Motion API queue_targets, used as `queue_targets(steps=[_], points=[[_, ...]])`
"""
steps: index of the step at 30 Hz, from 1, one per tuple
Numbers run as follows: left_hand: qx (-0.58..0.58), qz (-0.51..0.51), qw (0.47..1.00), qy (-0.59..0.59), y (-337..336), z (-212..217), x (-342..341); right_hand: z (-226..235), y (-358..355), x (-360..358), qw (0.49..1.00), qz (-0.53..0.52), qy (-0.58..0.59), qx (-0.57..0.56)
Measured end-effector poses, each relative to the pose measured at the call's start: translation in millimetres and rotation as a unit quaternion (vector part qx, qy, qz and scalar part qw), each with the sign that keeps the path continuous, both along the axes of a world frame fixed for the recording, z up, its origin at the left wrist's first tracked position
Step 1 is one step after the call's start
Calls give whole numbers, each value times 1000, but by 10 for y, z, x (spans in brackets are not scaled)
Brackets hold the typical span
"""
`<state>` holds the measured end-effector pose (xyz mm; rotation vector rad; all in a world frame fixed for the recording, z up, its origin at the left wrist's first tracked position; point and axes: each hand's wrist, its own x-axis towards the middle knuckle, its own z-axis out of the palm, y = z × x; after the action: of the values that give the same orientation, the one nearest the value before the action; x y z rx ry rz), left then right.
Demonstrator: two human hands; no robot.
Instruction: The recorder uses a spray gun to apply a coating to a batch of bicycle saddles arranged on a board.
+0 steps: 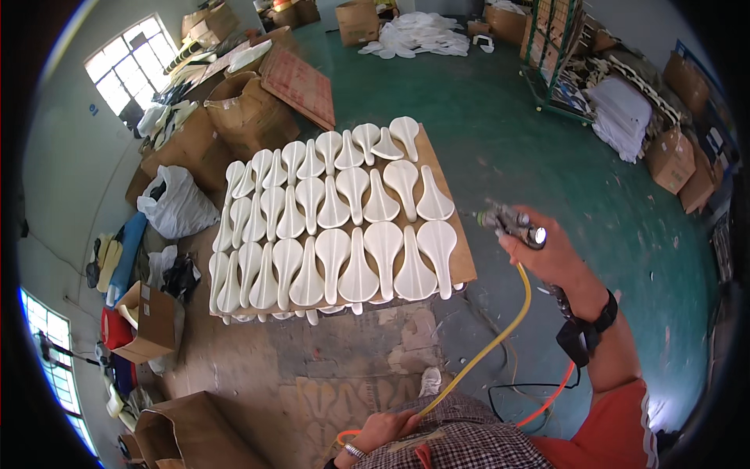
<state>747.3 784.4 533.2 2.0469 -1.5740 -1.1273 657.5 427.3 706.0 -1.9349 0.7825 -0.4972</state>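
Note:
My right hand grips a metal spray gun, held just to the right of a brown board covered with several rows of white saddle-shaped pieces. A yellow hose runs down from the gun to my left hand, which is closed around it near my waist at the bottom of the view. An orange hose curves beside my right forearm.
Cardboard boxes and a white sack stand left of the board. An open box sits at lower left. A pile of white pieces lies on the green floor at the back, with a rack and more boxes at right.

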Motion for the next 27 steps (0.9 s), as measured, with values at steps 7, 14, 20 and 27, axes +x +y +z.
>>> queue_targets(steps=[7, 14, 20, 27], points=[[-104, 44, 993, 18, 256, -56, -41, -11, 650, -461, 991, 73, 114, 13], [-89, 4, 996, 18, 380, 72, -29, -63, 873, -515, 998, 15, 54, -27], [-116, 5, 992, 44, 529, 0, -55, 9, 1355, -912, 985, 61, 157, 28], [-105, -28, 994, 15, 488, 35, -81, -51, 1328, -882, 998, 8, 52, -21]])
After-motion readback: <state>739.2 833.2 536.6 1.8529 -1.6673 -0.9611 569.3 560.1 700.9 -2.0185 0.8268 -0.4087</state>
